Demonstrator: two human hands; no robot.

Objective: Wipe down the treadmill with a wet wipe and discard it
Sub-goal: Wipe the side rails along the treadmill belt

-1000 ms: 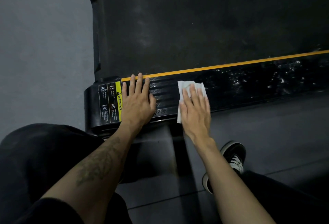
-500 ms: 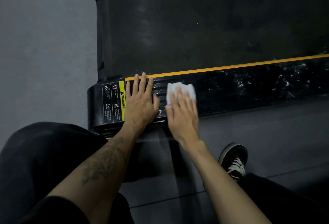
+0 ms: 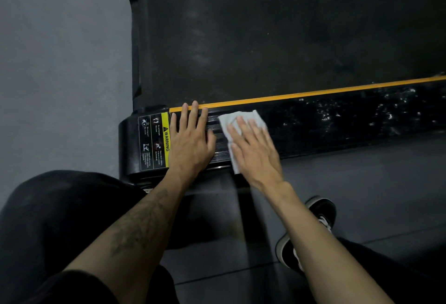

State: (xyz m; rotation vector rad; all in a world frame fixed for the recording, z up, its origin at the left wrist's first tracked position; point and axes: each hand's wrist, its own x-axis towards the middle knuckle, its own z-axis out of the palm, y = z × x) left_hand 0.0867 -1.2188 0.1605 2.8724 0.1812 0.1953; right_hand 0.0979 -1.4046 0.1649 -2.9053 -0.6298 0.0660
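The black treadmill (image 3: 277, 38) lies low in front of me, with a ribbed side rail (image 3: 337, 122) edged by a yellow stripe. My right hand (image 3: 255, 151) presses a white wet wipe (image 3: 231, 120) flat on the rail with straight fingers; most of the wipe is hidden under the palm. My left hand (image 3: 190, 139) rests flat on the rail just left of the wipe, fingers spread, beside a yellow warning label (image 3: 154, 142). Wet streaks glisten on the rail farther right.
Grey floor (image 3: 60, 62) runs left of the treadmill, darker floor tiles (image 3: 362, 195) on the near side. My black-trousered knees fill the lower corners, and a black shoe with white laces (image 3: 311, 231) stands on the floor under my right forearm.
My right hand slid the wipe left along the rail towards my left hand, then spread it out a little. The left hand stayed planted.
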